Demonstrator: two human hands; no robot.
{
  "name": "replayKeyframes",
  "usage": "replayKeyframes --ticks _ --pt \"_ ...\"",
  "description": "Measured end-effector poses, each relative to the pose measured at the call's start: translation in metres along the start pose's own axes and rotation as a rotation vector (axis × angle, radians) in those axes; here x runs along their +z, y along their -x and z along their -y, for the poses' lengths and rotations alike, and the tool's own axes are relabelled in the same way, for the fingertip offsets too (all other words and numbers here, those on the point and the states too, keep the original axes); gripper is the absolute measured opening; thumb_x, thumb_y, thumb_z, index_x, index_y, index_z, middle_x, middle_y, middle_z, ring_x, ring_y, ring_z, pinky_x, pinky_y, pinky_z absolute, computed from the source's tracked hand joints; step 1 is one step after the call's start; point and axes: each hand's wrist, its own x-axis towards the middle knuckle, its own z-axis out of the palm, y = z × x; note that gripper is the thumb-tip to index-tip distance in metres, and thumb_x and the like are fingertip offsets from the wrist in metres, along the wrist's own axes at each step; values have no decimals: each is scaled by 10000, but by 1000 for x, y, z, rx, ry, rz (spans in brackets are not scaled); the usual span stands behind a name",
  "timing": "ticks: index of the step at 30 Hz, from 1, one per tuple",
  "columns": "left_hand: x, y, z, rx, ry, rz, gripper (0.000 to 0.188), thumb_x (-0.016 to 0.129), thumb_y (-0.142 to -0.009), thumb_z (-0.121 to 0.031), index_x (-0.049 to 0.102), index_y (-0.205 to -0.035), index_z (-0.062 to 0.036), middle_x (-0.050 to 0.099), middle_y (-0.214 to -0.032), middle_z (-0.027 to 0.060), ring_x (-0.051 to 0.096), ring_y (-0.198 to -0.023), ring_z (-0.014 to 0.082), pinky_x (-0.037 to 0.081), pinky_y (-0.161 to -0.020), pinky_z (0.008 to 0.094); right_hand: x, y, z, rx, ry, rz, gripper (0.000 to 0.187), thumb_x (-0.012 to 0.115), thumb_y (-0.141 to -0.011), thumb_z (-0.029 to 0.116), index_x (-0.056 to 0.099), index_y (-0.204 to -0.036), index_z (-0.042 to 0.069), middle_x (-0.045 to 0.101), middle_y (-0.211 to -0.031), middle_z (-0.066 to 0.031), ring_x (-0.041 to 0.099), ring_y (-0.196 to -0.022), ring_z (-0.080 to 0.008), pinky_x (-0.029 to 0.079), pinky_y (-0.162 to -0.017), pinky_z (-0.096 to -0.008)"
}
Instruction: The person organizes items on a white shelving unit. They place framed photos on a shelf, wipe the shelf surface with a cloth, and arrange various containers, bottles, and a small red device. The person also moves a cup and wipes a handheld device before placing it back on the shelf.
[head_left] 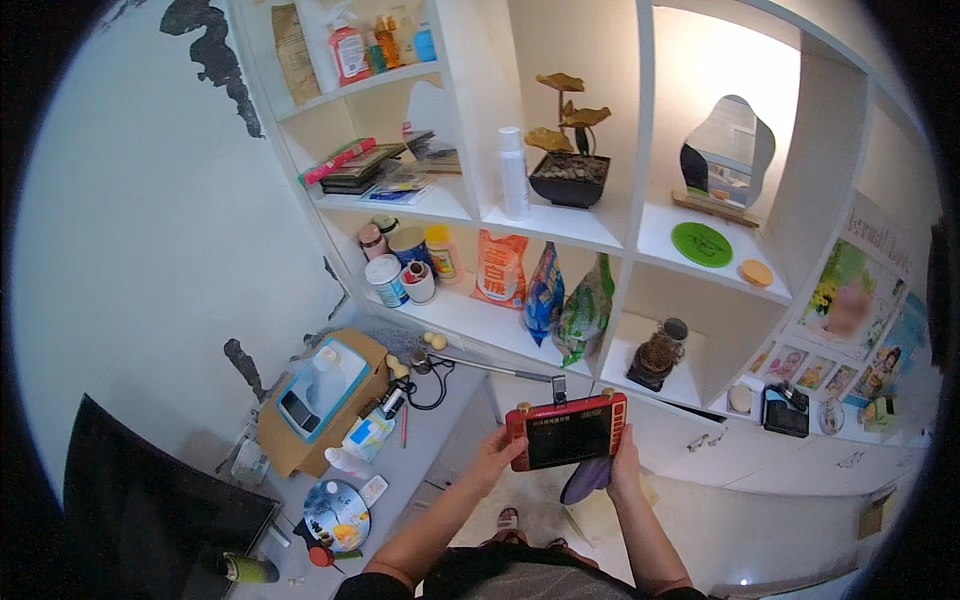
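Observation:
I hold a red portable video player (568, 436) with a dark screen between both hands, above the floor and in front of the shelves. My left hand (490, 463) is closed on its left edge, the thumb on the front. At the opposite edge my right hand (624, 466) grips it. Below the player, beside my right hand, hangs a grey-purple, cloth-like piece (587, 481); whether my fingers hold it too is hidden. A thin metal rod (490, 366), like an antenna, runs left from the player's top edge.
On the grey desk (425, 470) at left are a cardboard box (282, 446), a round picture plate (338, 516) and a black screen (165, 500). White shelves ahead carry a potted ornament (570, 178), a mirror (728, 150), bags (500, 268) and bottles. A black box (785, 412) sits at right.

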Motion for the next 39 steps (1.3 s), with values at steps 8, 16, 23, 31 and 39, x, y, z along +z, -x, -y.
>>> replayKeyframes --ticks 8,16,23,31,39 --pt "-41 -14 -70 -153 -388 55 454 774 -690 -137 588 -1091 -33 637 -936 39 590 -846 125 462 -783 270 34 -58 -29 -101 248 77 452 382 -957 388 548 -1109 -4 591 -988 -70 524 -906 -138 401 -835 -268" --pt "-130 -98 -80 4 -372 -272 342 768 -691 -103 618 -982 -1 652 -844 55 606 -736 114 479 -679 251 107 -113 -25 116 252 19 712 297 -916 567 446 -1236 -51 553 -1152 -130 496 -1086 -206 367 -948 -323" --pt "-224 -232 -69 278 -271 -546 247 767 -702 -112 615 -866 -7 646 -803 75 600 -695 157 479 -623 319 108 -153 -50 100 304 -114 695 326 -911 563 483 -1182 -58 560 -1117 -145 528 -1019 -212 397 -908 -312" --pt "-291 -344 -24 273 -483 -611 424 774 -643 -63 587 -1014 24 639 -884 102 595 -763 164 479 -683 279 126 -175 -40 139 338 -260 643 338 -925 525 508 -1149 -52 570 -1099 -129 532 -1001 -207 405 -894 -309" --pt "-316 -392 -7 368 -457 -570 502 777 -637 -71 555 -1069 59 639 -926 125 595 -831 177 475 -756 303 122 -198 -52 135 355 -308 658 401 -900 525 499 -1174 -66 560 -1124 -144 529 -1018 -228 387 -913 -324"
